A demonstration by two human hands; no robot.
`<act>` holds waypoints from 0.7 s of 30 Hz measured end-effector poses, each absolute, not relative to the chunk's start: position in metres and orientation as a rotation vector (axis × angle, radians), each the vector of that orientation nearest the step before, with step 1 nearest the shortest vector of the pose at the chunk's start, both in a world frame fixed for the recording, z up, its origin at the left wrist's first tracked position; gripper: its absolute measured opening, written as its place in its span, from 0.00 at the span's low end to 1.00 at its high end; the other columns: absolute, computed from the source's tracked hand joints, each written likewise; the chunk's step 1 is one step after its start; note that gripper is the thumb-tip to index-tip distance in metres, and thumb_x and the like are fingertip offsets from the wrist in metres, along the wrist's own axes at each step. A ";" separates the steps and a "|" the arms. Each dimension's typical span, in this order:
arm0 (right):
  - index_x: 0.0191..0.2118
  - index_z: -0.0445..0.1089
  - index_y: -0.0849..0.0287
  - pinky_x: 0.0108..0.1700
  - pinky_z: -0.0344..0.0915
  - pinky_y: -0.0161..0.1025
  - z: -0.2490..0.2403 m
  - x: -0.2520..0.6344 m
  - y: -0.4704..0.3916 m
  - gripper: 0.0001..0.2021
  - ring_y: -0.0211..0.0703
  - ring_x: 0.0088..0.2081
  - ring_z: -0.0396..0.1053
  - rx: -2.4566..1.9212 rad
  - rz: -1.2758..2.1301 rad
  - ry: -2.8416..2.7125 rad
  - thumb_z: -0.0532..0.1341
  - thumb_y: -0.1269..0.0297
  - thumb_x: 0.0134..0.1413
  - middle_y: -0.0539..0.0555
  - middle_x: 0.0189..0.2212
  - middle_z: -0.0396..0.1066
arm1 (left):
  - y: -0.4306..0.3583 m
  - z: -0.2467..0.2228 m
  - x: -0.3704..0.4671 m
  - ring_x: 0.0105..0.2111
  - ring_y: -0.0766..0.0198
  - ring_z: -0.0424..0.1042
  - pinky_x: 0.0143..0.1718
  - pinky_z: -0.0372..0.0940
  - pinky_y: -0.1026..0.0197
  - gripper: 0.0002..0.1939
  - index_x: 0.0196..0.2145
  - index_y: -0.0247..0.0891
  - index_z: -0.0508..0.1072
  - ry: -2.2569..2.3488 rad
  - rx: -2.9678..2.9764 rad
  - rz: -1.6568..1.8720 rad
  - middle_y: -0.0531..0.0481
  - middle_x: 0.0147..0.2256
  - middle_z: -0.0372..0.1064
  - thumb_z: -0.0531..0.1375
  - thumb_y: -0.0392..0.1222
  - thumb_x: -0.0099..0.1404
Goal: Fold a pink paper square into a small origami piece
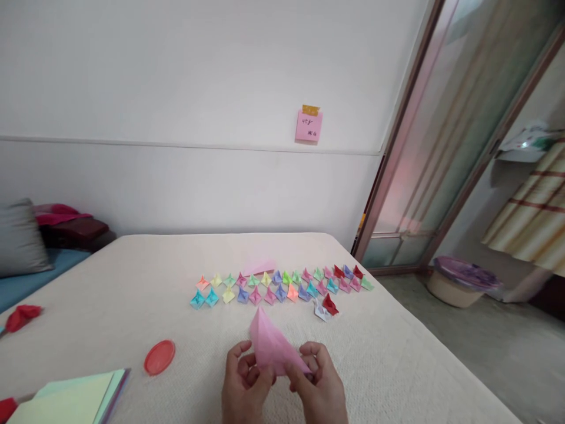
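A pink sheet of origami paper (274,344), folded to a pointed shape, is held up over the near part of the table. My left hand (247,380) pinches its lower left edge between thumb and fingers. On the lower right corner, my right hand (318,380) grips the same paper, its thumb pressed on the front. Beyond the hands, several small folded paper figures in many colours stand in two rows, among them an orange one (292,292). A white figure (322,310) and a dark red figure (329,304) sit in front of the rows.
A stack of coloured paper (75,397) lies at the near left, with a round red lid (159,357) beside it. Farther left is a crumpled red item (23,318). A pink note (308,126) is taped to the wall. A lined bin (459,282) stands on the floor at right.
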State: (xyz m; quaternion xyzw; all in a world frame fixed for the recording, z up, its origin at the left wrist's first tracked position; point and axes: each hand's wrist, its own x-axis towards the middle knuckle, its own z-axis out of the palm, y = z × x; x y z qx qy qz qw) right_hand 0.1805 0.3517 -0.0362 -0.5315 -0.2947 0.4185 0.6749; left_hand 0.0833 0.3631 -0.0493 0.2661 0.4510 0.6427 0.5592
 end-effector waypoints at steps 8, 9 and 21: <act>0.32 0.64 0.56 0.24 0.60 0.31 -0.041 0.185 0.353 0.14 0.36 0.19 0.63 -1.135 1.032 -0.674 0.69 0.64 0.38 0.45 0.17 0.71 | 0.363 -0.052 0.079 0.28 0.60 0.76 0.29 0.70 0.61 0.24 0.43 0.40 0.63 0.969 0.597 1.522 0.49 0.30 0.76 0.67 0.45 0.52; 0.33 0.65 0.56 0.25 0.60 0.32 -0.042 0.185 0.353 0.15 0.37 0.20 0.63 -1.127 1.041 -0.680 0.69 0.63 0.38 0.46 0.18 0.72 | 0.363 -0.052 0.079 0.27 0.60 0.76 0.30 0.71 0.60 0.24 0.43 0.40 0.63 0.966 0.604 1.526 0.49 0.30 0.77 0.67 0.44 0.52; 0.16 0.70 0.57 0.30 0.58 0.35 -0.048 0.196 0.353 0.08 0.43 0.29 0.65 -1.022 0.941 -1.047 0.63 0.76 0.38 0.51 0.27 0.70 | 0.364 -0.045 0.076 0.26 0.62 0.75 0.24 0.66 0.65 0.22 0.42 0.38 0.69 1.038 0.685 1.595 0.47 0.32 0.76 0.67 0.40 0.48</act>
